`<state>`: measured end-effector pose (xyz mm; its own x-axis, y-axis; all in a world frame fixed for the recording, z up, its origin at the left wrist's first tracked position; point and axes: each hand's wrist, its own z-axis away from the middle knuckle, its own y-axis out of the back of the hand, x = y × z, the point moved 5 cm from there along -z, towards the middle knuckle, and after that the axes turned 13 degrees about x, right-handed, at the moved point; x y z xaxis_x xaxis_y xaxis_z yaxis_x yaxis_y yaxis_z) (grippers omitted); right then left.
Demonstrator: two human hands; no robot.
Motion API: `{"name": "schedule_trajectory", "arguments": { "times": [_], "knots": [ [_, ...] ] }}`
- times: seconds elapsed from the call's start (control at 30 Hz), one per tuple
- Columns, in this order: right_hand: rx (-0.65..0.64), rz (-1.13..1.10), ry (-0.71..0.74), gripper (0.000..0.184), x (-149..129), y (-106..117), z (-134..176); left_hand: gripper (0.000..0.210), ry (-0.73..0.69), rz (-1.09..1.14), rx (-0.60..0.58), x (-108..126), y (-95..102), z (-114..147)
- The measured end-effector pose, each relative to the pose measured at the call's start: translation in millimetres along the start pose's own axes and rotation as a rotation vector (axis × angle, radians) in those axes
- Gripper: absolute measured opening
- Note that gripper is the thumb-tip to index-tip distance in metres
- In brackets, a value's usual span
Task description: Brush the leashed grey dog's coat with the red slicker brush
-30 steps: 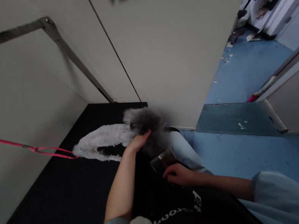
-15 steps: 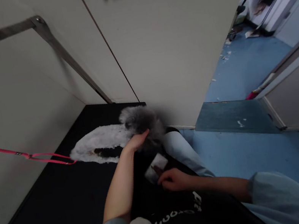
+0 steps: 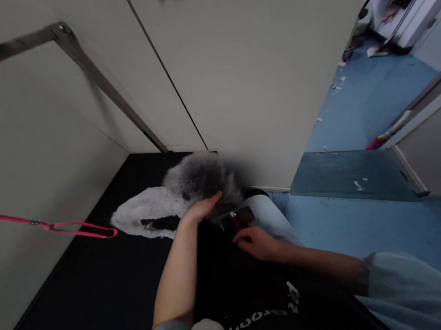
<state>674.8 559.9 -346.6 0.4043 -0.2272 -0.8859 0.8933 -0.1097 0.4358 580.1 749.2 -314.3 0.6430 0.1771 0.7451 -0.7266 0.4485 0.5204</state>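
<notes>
A small dog (image 3: 146,206) with a close-trimmed white-grey body and a fluffy darker grey head stands on a black table. My left hand (image 3: 202,208) is closed at the near side of its head, thumb on the fur; the other fingers are hidden. In my right hand (image 3: 255,243) is a slicker brush (image 3: 236,219) with a rectangular head, pinched by its handle. The brush is close to the fur below the dog's head; whether it touches is too dark and blurred to tell. A pink loop leash (image 3: 82,229) reaches to the dog's rear end.
Under the dog is the black tabletop (image 3: 112,303), with pale wall panels behind it. A metal grooming arm (image 3: 104,88) rises along the wall. At right lies a blue floor (image 3: 358,243) with scattered white tufts. My black apron (image 3: 252,296) presses near the table.
My right hand has moved the brush up toward the dog's head, and its pale face has turned out of view. The dog's head has shifted and looks fuller. My left hand stays there.
</notes>
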Motion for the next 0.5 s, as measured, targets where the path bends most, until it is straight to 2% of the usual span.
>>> {"name": "schedule_trajectory", "arguments": {
  "times": [0.1,0.17,0.27,0.3,0.4,0.5],
  "knots": [
    [-0.159,-0.017,-0.055,0.031,1.8,-7.1,2.2,0.055,0.016,0.066,-0.117,-4.9,-3.6,-2.2],
    [-0.096,-0.075,0.013,0.032,-4.1,-2.1,-4.7,0.059,0.026,0.066,-0.140,-7.4,-1.3,-4.3],
    [0.056,-0.084,0.065,0.032,-8.3,8.2,-15.4,0.062,0.042,0.024,-0.089,-10.3,6.1,-5.6],
    [0.050,-0.063,0.038,0.032,-6.9,8.0,-14.8,0.060,0.026,0.032,-0.073,-9.8,7.7,-4.6],
    [-0.080,0.003,-0.038,0.033,-5.5,1.8,-0.3,0.054,-0.048,0.109,-0.020,-5.2,9.4,1.7],
    [-0.134,0.009,0.018,0.032,-19.2,4.3,8.2,0.050,-0.045,0.144,-0.013,-0.6,7.3,8.6]
  ]
}}
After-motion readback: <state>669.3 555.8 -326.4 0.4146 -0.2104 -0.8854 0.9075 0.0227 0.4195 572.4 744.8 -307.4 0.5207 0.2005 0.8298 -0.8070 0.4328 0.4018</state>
